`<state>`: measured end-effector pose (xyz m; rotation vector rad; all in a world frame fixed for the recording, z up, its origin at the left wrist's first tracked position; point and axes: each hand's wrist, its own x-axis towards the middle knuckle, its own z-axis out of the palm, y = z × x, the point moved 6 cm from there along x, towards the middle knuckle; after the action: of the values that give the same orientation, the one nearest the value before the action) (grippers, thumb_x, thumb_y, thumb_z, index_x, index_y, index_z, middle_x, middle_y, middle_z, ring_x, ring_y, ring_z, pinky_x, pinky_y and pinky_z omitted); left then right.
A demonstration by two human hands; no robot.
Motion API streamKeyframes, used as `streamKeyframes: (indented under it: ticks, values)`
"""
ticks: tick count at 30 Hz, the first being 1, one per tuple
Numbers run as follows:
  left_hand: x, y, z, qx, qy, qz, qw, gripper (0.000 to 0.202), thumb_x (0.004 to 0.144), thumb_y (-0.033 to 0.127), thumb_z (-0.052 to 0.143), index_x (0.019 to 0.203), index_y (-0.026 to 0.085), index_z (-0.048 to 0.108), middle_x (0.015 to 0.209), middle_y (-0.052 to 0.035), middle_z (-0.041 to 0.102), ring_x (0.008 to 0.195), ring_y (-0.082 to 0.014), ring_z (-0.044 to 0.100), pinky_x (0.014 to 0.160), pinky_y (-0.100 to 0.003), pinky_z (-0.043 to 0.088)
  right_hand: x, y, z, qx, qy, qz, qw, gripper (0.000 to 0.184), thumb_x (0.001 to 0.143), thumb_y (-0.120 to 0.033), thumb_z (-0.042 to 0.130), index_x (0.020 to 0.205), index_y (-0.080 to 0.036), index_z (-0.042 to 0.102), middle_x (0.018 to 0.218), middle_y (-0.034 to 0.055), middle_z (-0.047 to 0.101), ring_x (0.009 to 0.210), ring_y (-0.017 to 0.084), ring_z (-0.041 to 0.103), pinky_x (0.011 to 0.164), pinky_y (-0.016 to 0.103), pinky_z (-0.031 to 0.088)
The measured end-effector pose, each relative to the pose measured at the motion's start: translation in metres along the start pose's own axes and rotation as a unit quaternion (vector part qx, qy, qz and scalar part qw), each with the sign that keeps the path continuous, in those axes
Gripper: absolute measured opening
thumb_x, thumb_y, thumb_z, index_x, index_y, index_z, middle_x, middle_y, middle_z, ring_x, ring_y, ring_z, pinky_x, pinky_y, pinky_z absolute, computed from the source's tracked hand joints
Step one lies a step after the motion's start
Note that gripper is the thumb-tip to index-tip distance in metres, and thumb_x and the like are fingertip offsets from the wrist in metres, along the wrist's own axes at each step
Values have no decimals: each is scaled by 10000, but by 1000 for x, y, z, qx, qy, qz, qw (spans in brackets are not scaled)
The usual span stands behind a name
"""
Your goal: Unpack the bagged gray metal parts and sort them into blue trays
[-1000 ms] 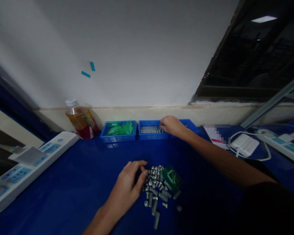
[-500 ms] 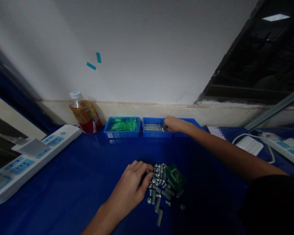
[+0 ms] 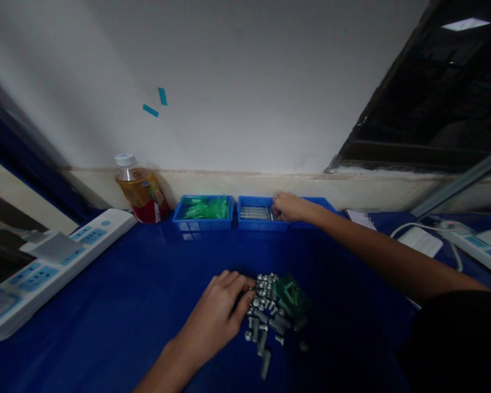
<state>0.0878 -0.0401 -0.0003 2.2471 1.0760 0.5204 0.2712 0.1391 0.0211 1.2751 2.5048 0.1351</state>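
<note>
My left hand rests at the left edge of a pile of silvery screws. Its thumb and index fingertips come almost together against the pile; what lies between them is too small to make out. Several grey metal bars spread from the near side of the pile. Against its right side sits a dark green see-through piece with lighter green strips. Further back, my right hand reaches into a blue bin of silvery metal bars laid in rows. Its fingers are curled and their tips are hidden.
Left of that bin stands another blue bin full of green plastic pieces. A drink bottle stands by the wall. Power strips lie at left and right, with a white adapter and cable at right.
The view shifts very slightly. My right hand stays in the bin with its fingers curled, and my left hand keeps its place at the pile.
</note>
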Motion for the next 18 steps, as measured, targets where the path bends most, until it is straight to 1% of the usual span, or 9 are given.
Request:
streamKeyframes:
  ticks: [2,4,8,10,12,15,18]
  values:
    - [0,0,0,5,-2,0,1000,184,940,283,389,950,231,565,920,-24,616,893,-197,534,822,-359,397,0,0,2,7,-6,-2,1000,173,731,-150,582,810,-141,735,830,111,690,840,212,576,719,254,392]
    - [1,0,0,8,-5,-2,1000,189,941,285,385,949,229,564,920,-26,618,888,-197,536,815,-359,393,0,0,3,14,-10,0,1000,175,729,-146,582,811,-138,736,810,104,692,813,203,578,702,246,390]
    - [0,0,-1,20,-13,-11,1000,180,937,294,396,944,230,563,928,-22,617,894,-197,537,805,-361,381,-1,1,1,21,-9,5,1000,157,713,-147,606,796,-124,737,819,120,690,849,219,575,686,246,385]
    - [0,-1,-2,26,-15,-14,999,166,932,299,410,950,234,562,937,-16,616,906,-197,537,809,-364,373,0,3,-2,29,-12,6,999,137,705,-161,633,789,-128,736,798,108,690,811,203,582,665,239,382]
    - [0,-1,-3,30,-16,-16,999,165,931,305,413,962,240,562,947,-13,617,914,-199,536,815,-368,368,0,4,-4,42,-13,7,999,141,718,-212,656,815,-144,733,779,78,689,738,172,585,631,228,379]
    - [1,-1,-3,35,-18,-17,999,181,934,308,400,966,241,565,944,-19,621,908,-202,536,811,-367,368,2,4,-8,74,23,1,997,177,740,-284,673,860,-163,721,798,50,686,725,154,581,629,224,378]
    - [1,-1,-2,36,-21,-20,999,189,935,308,394,959,237,568,940,-24,622,910,-202,538,813,-364,369,2,1,-9,99,66,-29,993,169,725,-242,691,877,-172,717,808,47,679,768,162,574,677,234,385]
